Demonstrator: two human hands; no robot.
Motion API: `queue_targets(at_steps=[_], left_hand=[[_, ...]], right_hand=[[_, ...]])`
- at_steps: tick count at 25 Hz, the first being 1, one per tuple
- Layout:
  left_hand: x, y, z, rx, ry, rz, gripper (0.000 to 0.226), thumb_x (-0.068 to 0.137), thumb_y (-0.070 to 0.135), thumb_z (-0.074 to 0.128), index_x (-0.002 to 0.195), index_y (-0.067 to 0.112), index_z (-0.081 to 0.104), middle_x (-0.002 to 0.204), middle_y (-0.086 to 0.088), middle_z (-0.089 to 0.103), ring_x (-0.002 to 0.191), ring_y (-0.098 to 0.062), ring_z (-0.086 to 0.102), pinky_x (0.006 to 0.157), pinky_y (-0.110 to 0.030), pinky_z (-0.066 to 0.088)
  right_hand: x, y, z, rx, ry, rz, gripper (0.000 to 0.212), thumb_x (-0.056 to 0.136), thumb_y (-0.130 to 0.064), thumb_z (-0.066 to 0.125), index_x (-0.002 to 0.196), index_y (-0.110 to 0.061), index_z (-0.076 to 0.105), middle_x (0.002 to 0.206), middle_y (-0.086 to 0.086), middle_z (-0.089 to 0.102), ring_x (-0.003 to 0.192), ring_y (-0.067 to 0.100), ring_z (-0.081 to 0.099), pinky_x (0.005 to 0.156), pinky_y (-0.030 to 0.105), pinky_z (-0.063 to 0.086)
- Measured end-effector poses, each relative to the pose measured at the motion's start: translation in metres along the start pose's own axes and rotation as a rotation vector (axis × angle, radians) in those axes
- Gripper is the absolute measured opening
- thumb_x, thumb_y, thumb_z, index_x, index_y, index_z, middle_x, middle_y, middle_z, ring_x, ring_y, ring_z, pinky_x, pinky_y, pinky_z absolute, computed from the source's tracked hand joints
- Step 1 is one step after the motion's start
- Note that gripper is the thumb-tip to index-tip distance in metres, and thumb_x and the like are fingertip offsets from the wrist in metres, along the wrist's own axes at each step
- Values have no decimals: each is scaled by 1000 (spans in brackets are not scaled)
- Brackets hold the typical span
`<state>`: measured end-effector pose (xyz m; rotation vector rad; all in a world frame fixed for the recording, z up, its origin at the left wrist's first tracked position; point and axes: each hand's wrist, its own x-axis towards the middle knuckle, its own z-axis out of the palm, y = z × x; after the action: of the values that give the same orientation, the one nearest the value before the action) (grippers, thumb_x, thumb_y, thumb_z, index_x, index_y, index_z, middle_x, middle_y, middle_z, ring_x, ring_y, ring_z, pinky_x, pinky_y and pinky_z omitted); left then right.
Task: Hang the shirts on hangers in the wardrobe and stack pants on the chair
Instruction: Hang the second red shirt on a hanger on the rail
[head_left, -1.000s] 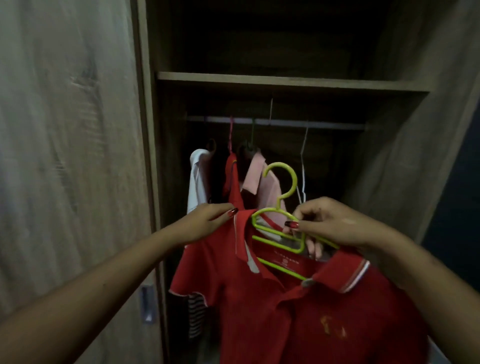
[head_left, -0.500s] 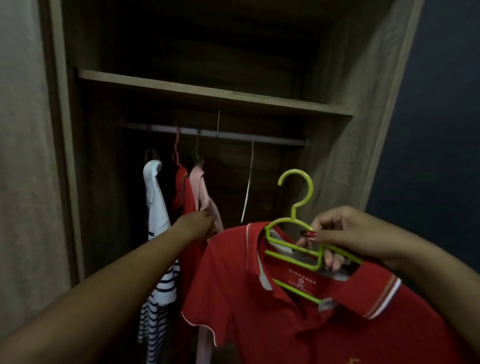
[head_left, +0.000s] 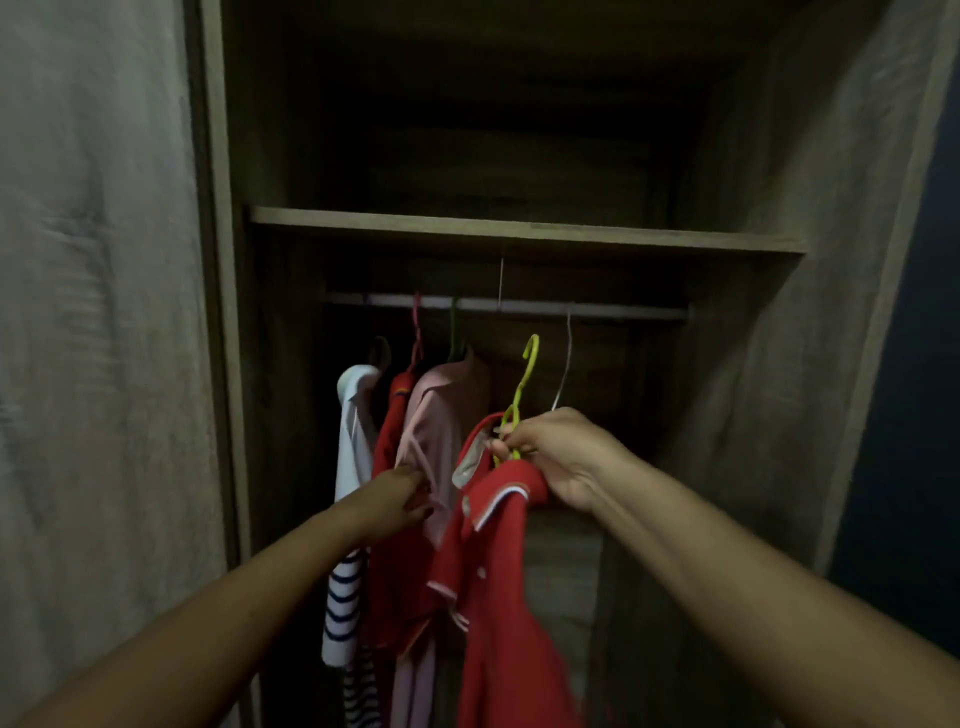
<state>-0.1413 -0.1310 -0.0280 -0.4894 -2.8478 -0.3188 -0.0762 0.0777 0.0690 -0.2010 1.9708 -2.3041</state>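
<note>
Three shirts hung at the left of the rail (head_left: 597, 312): a white striped shirt (head_left: 349, 467), a red shirt (head_left: 390, 431) and a pink shirt (head_left: 447, 410). The left hand (head_left: 397, 501) lay against the pink shirt; whether it gripped the cloth could not be told. The right hand (head_left: 563, 457) clutched one lime hanger (head_left: 529, 366) carrying a fourth garment, a red polo (head_left: 501, 597) with white trim. Its hook was just under the rail, beneath the single shelf (head_left: 519, 228) of the dim wooden wardrobe (head_left: 779, 364).
</note>
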Motion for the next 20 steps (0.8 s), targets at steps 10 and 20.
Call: queue_targets(at_steps=[10, 20], left_hand=[[-15, -2, -22, -85, -31, 74, 61, 80, 42, 53, 133, 11, 50, 131, -5, 55, 119, -16, 53, 96, -21, 41], [-28, 5, -1, -124, 19, 5, 54, 88, 25, 63, 135, 4, 46, 145, -10, 41, 137, -18, 35, 108, -14, 22]], right_hand=[[148, -22, -22, -406, 375, -299, 8, 74, 0, 61, 74, -5, 68, 79, 19, 67, 78, 32, 65, 69, 37, 51], [188, 6, -52, -785, 274, -321, 35, 78, -5, 69, 112, 2, 64, 111, 24, 67, 106, 36, 62, 86, 34, 48]])
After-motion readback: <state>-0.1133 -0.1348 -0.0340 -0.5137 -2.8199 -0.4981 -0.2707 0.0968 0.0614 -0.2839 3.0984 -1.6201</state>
